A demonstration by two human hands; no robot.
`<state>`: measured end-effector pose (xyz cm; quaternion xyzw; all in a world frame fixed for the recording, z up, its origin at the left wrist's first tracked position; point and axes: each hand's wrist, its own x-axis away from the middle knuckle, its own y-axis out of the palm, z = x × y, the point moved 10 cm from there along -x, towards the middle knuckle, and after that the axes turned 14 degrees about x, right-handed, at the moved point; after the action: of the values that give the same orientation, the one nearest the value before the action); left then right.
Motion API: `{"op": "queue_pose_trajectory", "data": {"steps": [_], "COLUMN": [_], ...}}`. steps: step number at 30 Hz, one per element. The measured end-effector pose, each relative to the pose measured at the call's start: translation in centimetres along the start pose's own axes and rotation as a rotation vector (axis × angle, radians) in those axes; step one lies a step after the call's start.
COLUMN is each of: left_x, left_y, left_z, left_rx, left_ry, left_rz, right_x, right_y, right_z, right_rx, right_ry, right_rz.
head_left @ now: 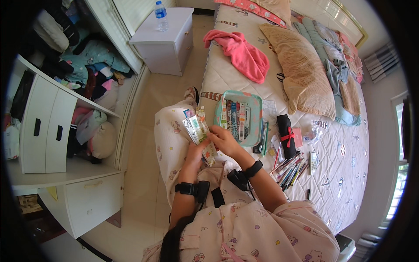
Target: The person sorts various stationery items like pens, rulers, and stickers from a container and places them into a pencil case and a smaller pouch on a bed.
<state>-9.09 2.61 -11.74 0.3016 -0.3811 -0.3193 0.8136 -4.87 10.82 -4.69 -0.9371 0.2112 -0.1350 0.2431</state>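
Over my lap, my left hand (195,156) is closed round the lower part of a small bunch of slim flat packets (195,129), pale green and white, some see-through. My right hand (227,142) meets it from the right, its fingertips pinching the same packets at their edge. Just beyond my right hand, on the bed, sits an open teal box (261,109) with a pink pattern. Inside it, several more slim packets (233,115) lie side by side in a row. Each wrist carries a black strap with a small device.
Right of the box lie a black roll (286,137) tied with red ribbon and several loose pens (293,170). A pink cloth (240,52) and a tan pillow (301,74) lie farther up the bed. Left stand a white nightstand (163,39) with a water bottle (161,17) and a wardrobe (48,118).
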Motion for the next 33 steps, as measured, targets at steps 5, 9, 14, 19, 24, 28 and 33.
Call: {"op": "queue_pose_trajectory", "data": {"steps": [5, 9, 14, 19, 24, 28, 33], "left_x": [-0.4, 1.0, 1.1, 0.7, 0.1, -0.4, 0.5], "left_y": [0.2, 2.8, 2.9, 2.4, 1.9, 1.0, 2.6], "left_z": [-0.2, -0.4, -0.5, -0.4, 0.6, -0.8, 0.0], "left_rx": [-0.063, -0.104, -0.159, -0.090, -0.197, -0.110, -0.003], "left_ry": [-0.011, -0.122, -0.149, -0.078, 0.099, -0.040, -0.051], "left_rz": [-0.048, -0.131, -0.182, -0.143, -0.138, -0.157, -0.119], "right_x": [-0.2, -1.0, -1.0, -0.7, 0.4, -0.4, -2.2], "right_y": [-1.6, -3.5, -4.8, -3.7, -1.0, -3.5, -10.0], "right_z": [-0.6, -1.0, -3.6, -0.9, 1.7, 3.5, 10.2], "right_rx": [-0.073, -0.114, 0.023, -0.317, -0.320, -0.592, -0.390], "right_ry": [0.059, -0.045, -0.281, -0.080, 0.067, 0.019, 0.268], "right_rz": [0.113, 0.248, 0.378, 0.398, 0.089, 0.235, 0.246]}}
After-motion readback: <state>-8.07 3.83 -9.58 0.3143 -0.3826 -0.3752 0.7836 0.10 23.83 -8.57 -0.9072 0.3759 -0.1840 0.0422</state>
